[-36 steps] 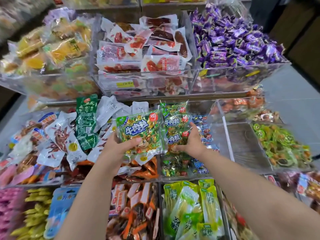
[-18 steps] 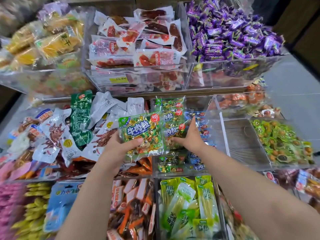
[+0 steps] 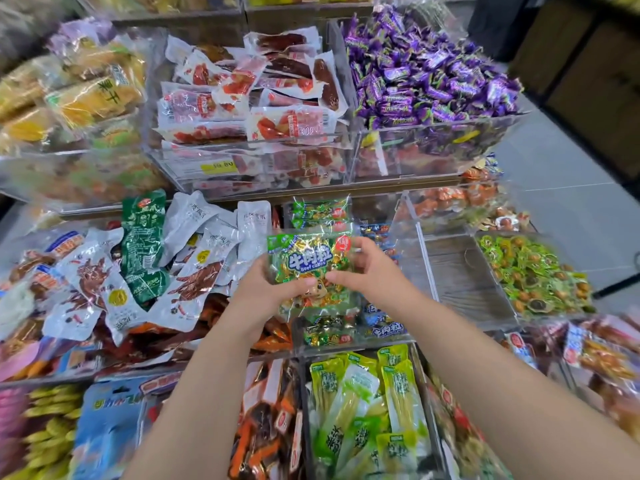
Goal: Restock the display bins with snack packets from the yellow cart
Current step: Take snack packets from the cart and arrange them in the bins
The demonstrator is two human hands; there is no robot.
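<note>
- your left hand (image 3: 263,289) and right hand (image 3: 369,271) are both gripping one green beef-cubes packet (image 3: 310,268); the left has the lower left edge, thumb across the front; the right has the right edge, fingers curled round the top corner, thumb on the front just beside the left thumb
- the packet is in the air, face toward you, roughly upright; it's over the clear middle-row bin (image 3: 349,342), nearer that bin's left wall
- that bin holds matching green packets (image 3: 320,211) against its back wall and more at the front wall; blue packets (image 3: 382,327) sit along its right side
- next bin to the left: white pouches (image 3: 194,251) in a heap, with a dark green pouch (image 3: 143,244) among them
- upper tier behind: red sausage packs (image 3: 263,98) in the centre bin; purple candies (image 3: 426,74) piled in the bin at the right end
- front row, between your forearms: yellow-green pouches (image 3: 367,410); at the right end of the middle row, round green snacks (image 3: 530,275)
</note>
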